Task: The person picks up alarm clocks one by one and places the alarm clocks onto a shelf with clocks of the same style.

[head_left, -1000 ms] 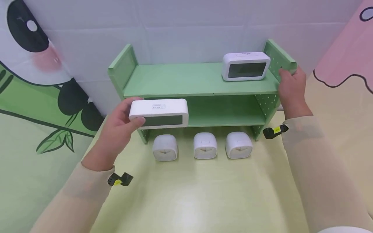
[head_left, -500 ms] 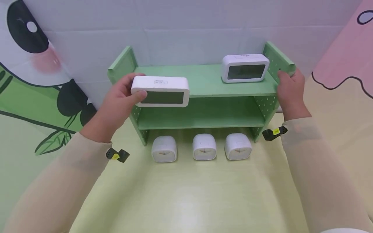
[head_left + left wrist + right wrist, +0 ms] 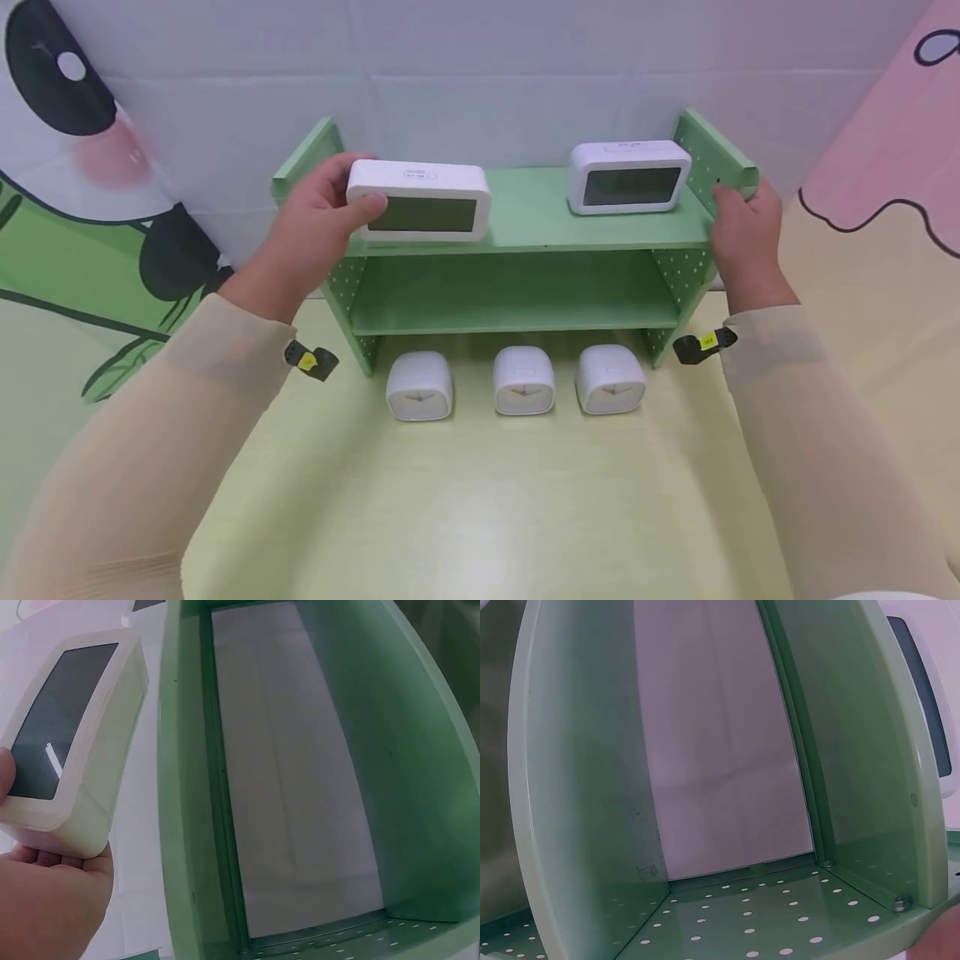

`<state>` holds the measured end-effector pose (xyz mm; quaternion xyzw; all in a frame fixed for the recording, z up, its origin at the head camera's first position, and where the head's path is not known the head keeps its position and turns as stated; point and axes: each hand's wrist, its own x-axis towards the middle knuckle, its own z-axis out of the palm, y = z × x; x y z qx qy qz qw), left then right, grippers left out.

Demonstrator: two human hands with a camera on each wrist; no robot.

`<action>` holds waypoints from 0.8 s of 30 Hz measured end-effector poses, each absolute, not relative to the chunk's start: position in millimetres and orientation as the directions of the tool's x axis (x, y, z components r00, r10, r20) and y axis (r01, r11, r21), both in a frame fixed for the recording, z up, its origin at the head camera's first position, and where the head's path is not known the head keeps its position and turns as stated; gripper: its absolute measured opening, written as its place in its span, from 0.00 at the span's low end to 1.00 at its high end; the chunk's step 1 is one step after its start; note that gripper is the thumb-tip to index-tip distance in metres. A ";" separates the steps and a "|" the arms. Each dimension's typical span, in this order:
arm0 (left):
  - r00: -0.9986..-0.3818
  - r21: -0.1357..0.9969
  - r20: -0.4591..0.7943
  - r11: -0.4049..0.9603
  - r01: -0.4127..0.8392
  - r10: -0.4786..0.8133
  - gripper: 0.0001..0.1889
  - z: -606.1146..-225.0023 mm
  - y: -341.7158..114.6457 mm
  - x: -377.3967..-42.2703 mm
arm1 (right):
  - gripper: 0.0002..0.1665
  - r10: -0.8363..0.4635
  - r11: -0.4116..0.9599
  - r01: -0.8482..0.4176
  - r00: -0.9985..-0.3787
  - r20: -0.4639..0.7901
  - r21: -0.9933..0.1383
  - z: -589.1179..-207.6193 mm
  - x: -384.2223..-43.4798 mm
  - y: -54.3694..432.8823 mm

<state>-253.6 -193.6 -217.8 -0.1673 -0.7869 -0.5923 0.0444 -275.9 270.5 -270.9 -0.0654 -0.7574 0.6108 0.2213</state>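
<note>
My left hand (image 3: 315, 225) grips a white digital clock (image 3: 420, 202) by its left end, thumb on the front beside the dark screen. In the head view this clock overlaps the left part of the green shelf's (image 3: 525, 242) upper board. The left wrist view shows the same clock (image 3: 112, 750) beside the shelf boards, with fingers curled under its end. My right hand (image 3: 748, 242) holds the front edge of the shelf's right side panel, thumb on the inner face and the other fingers hidden outside. A second white digital clock (image 3: 630, 177) stands upright on the upper board at the right.
Three small white analog clocks (image 3: 420, 386) stand in a row on the pale yellow table (image 3: 480, 500) before the shelf's base. Behind the shelf hangs a pale wall cloth (image 3: 495, 75) with cartoon prints. The shelf's lower board (image 3: 517, 312) lies under the upper one.
My left hand has raised the digital clock from in front of the lower compartment to the upper board's level, slightly rightward. My right hand keeps its hold on the side panel.
</note>
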 end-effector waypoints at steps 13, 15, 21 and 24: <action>-0.964 0.921 0.187 0.308 0.238 0.187 0.25 -214.7 -185.1 -284.8 | 0.26 0.367 0.260 -0.176 -0.891 0.266 -0.949 -268.7 -276.7 272.3; -0.970 0.923 0.173 0.316 0.220 0.172 0.26 -215.5 -184.9 -289.1 | 0.26 0.367 0.258 -0.175 -0.892 0.264 -0.950 -269.5 -277.0 272.5; -0.979 0.911 0.119 0.375 0.173 0.163 0.27 -215.6 -185.1 -301.4 | 0.26 0.361 0.274 -0.173 -0.894 0.267 -0.946 -270.1 -276.9 273.1; -0.981 0.888 0.092 0.431 0.158 0.170 0.27 -215.4 -186.9 -305.4 | 0.26 0.358 0.285 -0.168 -0.894 0.268 -0.944 -270.6 -276.6 272.4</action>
